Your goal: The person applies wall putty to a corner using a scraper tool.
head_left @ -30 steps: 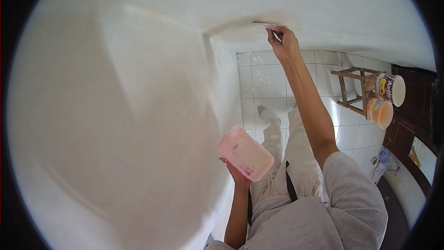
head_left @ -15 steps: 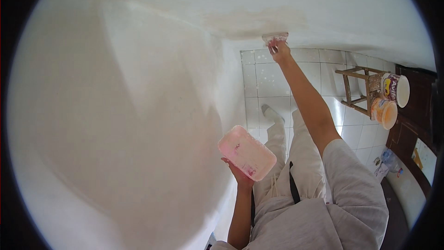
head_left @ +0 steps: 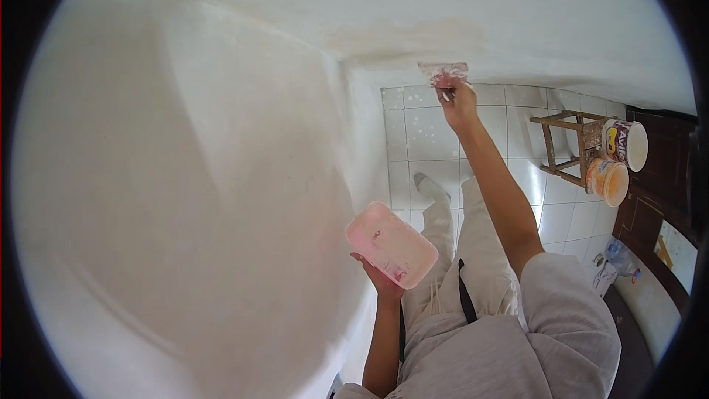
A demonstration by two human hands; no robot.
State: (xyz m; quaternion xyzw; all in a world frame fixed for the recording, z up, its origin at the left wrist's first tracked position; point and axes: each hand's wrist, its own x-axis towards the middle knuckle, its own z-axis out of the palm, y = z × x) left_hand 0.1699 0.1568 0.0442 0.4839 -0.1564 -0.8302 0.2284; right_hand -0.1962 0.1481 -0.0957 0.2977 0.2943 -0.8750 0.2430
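Note:
My left hand is closed around the lower edge of a shallow pink plastic tray, smeared inside with pale filler and darker pink spots. Stretched out ahead, my right hand grips a putty scraper, a flat reddish blade streaked with whitish paste. The blade is beside the far wall; whether its edge touches the surface I cannot tell. Just beyond it, a beige, damp-looking patch spreads along that wall near the corner.
To my left rises a broad whitish wall. White floor tiles with paint spots lie below. At the right, a wooden stool stands by a white-and-purple bucket and an orange bucket. A plastic bottle is near the dark wooden door.
My right hand has drawn slightly back toward me and turned, so more of the scraper's blade face shows. The tray in my left hand has hardly moved.

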